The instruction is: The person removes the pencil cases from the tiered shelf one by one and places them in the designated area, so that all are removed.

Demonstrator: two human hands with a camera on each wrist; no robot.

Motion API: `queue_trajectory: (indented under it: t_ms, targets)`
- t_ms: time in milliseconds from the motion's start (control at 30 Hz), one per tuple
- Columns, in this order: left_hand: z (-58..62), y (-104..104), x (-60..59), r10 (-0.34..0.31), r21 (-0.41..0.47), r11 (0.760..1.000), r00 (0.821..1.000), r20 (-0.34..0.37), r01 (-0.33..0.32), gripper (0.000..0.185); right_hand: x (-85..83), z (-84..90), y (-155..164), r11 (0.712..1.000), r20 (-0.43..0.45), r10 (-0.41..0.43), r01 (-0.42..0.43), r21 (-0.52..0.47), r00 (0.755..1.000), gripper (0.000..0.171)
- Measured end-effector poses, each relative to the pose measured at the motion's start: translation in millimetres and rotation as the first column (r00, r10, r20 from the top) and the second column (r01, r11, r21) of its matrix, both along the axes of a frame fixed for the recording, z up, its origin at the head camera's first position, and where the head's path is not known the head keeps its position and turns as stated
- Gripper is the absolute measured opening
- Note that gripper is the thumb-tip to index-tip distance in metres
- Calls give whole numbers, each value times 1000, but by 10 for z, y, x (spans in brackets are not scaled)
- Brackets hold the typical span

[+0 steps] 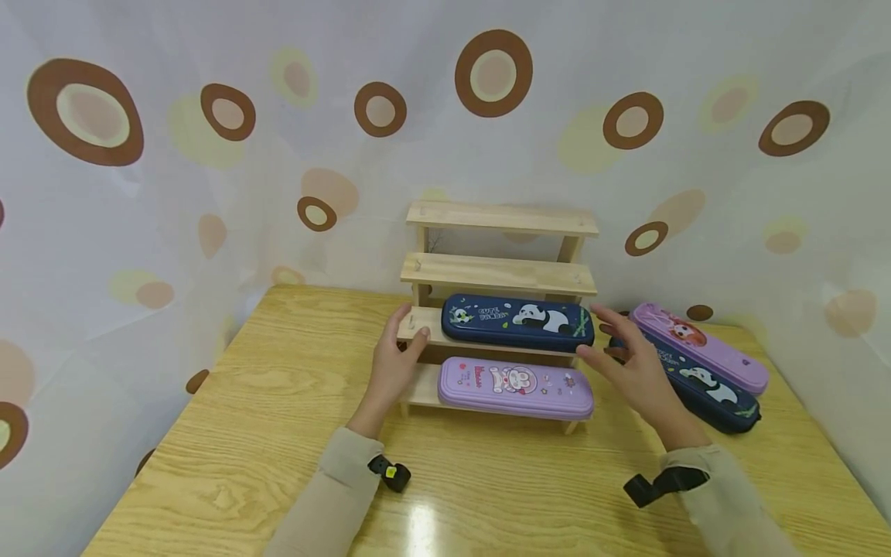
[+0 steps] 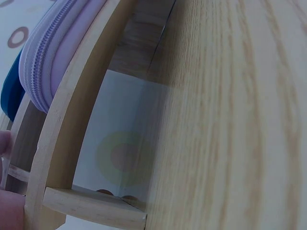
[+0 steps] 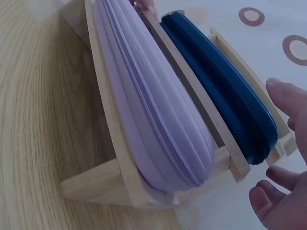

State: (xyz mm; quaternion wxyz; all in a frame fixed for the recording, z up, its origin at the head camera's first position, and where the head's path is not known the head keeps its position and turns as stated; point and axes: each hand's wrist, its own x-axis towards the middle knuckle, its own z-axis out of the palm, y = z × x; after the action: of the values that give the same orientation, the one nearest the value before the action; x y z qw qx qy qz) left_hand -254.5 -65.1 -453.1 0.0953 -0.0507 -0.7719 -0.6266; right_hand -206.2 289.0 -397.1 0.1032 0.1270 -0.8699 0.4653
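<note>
A four-step wooden display rack (image 1: 497,269) stands on the table. On its second step from the bottom lies a dark blue panda pencil case (image 1: 518,323), and on the bottom step a lilac pencil case (image 1: 515,387) with a cartoon figure. My left hand (image 1: 393,356) rests at the second step's left end, thumb by its front edge, apart from the blue case. At that case's right end, my right hand (image 1: 636,371) has thumb and fingers spread, holding nothing. The right wrist view shows a gap between the fingers and the blue case (image 3: 223,91).
Right of the rack, another lilac pencil case (image 1: 724,357) with a cartoon girl leans over a second dark blue panda case (image 1: 724,406). A white curtain (image 1: 431,46) with brown rings hangs behind the wooden table (image 1: 292,371).
</note>
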Motion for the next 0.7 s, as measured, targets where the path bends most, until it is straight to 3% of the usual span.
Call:
queue_trajectory:
  t_ms: [333,700]
  targets:
    - [-2,-1,3,-4,5,1000,1000,-4,4,58,-89,-11,-135,999,16,45,-45,15,999,70]
    - [2,1,9,-5,1,1000,1000,2,5,57,-144,-41,-206,997,54,35,-39,69,998,75]
